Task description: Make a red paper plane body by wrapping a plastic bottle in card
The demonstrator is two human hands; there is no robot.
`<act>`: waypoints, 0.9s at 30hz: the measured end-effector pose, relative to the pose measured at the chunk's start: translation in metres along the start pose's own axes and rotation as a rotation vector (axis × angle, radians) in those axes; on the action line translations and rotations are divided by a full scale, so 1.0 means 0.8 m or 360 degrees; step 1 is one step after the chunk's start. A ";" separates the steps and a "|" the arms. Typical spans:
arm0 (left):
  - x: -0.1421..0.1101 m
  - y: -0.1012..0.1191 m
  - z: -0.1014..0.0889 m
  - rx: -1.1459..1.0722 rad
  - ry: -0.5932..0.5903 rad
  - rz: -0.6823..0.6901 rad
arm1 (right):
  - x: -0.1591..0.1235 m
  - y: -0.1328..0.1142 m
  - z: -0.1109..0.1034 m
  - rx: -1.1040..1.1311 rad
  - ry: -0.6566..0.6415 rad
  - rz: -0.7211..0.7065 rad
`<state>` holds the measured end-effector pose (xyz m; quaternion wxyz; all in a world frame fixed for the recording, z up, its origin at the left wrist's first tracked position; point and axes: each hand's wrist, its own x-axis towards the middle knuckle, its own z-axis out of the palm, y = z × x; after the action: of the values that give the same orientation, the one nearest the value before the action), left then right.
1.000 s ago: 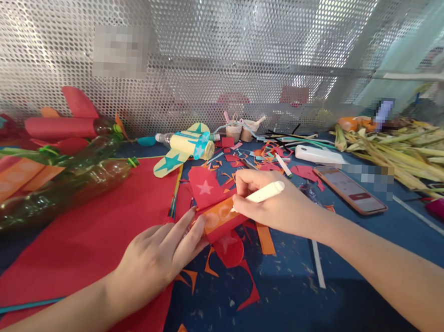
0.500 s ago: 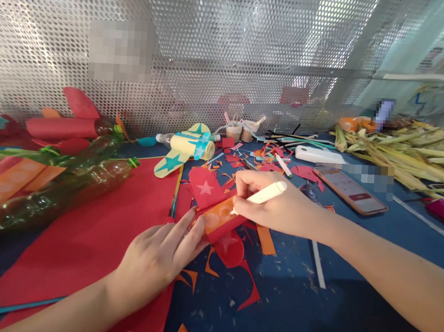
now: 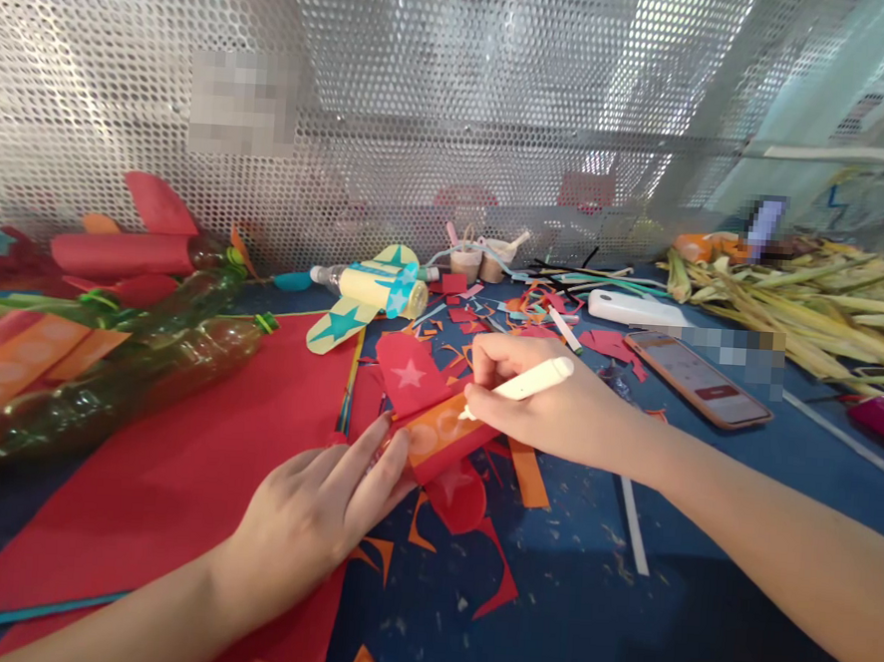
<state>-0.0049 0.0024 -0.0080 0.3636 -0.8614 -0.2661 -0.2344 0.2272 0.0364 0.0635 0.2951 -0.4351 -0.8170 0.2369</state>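
My right hand point(image 3: 514, 385) pinches a white marker pen point(image 3: 535, 379), its tip touching an orange paper strip point(image 3: 440, 433). Pale round spots mark the strip, which lies along a red paper toy plane point(image 3: 445, 461). On the plane's upper wing point(image 3: 409, 373) is a pale star, and another shows on the lower wing point(image 3: 463, 500). My left hand point(image 3: 327, 499) is closed round the near left end of the plane, with two fingers stretched along it; that end is mostly hidden by the fingers.
Red paper sheets point(image 3: 179, 475) lie at left beside clear plastic bottles point(image 3: 120, 386). A yellow toy plane point(image 3: 373, 292) with teal stars stands behind. Paper scraps point(image 3: 498, 569) litter the blue table. At right are a phone point(image 3: 697, 382), a glue gun point(image 3: 634, 309) and dry husks point(image 3: 810, 304).
The marker tip has shifted slightly up and left on the orange strip. The second round spot looks paler now. My left hand and the plane have hardly moved.
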 end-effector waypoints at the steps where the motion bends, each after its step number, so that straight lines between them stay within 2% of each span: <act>1: 0.000 0.000 0.000 -0.0003 0.0001 0.0003 | 0.000 0.000 0.001 0.0047 -0.0014 -0.0013; 6: 0.002 0.000 0.000 -0.0006 0.0015 0.0020 | -0.001 0.002 0.004 0.0221 -0.0134 -0.0051; 27: 0.001 0.000 -0.004 0.0002 -0.0005 0.0013 | -0.002 0.004 0.007 0.0254 -0.0154 -0.0024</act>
<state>-0.0049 0.0007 -0.0053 0.3646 -0.8627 -0.2633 -0.2313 0.2258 0.0361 0.0573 0.2909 -0.3920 -0.8121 0.3198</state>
